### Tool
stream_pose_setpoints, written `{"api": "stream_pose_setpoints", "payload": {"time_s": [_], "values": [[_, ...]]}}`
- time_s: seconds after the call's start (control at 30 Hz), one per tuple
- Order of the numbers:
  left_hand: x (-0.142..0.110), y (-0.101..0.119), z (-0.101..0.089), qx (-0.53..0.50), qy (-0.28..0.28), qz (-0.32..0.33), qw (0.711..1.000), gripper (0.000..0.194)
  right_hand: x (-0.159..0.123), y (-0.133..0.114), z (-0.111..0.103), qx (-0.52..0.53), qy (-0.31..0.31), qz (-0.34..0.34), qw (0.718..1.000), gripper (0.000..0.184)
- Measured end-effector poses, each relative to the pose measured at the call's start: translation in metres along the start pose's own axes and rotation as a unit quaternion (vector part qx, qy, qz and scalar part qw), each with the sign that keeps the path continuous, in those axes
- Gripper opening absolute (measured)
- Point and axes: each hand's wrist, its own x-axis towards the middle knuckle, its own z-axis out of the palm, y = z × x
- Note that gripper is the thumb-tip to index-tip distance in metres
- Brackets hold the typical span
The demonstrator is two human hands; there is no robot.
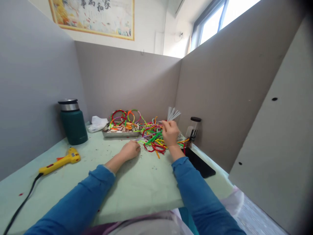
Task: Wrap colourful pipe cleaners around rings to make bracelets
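My left hand (pixel 130 150) rests low over the table with its fingers curled closed; what they hold, if anything, is hidden. A thin lilac pipe cleaner (pixel 146 136) runs from near its fingertips toward a tangled pile of colourful pipe cleaners (pixel 156 141). My right hand (pixel 170 132) is raised above the right part of that pile, fingers pinched together. Something small and pale shows at its fingertips, too small to name. Just behind this hand, a bunch of translucent white sticks (pixel 173 113) stands fanned out.
A metal tray (pixel 121 134) holds scraps and several colourful rings (pixel 119 117). To the left are a green bottle (pixel 73 125), a white tissue pack (pixel 97 124) and a corded yellow glue gun (pixel 61 161). On the right lie a black flat object (pixel 200 164) and a black-lidded clear container (pixel 194 129). Partitions surround the table.
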Motion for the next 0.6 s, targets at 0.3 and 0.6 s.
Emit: {"api": "stream_pose_setpoints", "payload": {"time_s": [0.3,0.6], "values": [[0.013,-0.004,-0.025,-0.673,0.098,-0.262,0.685,0.021,-0.035,-0.096,0.021,0.134,-0.192,-0.302,0.924,0.026],[0.009,-0.026,-0.033,-0.566,0.214,-0.269,0.749,0.029,-0.031,-0.077,0.024,0.067,-0.311,-0.259,0.912,0.027]]}}
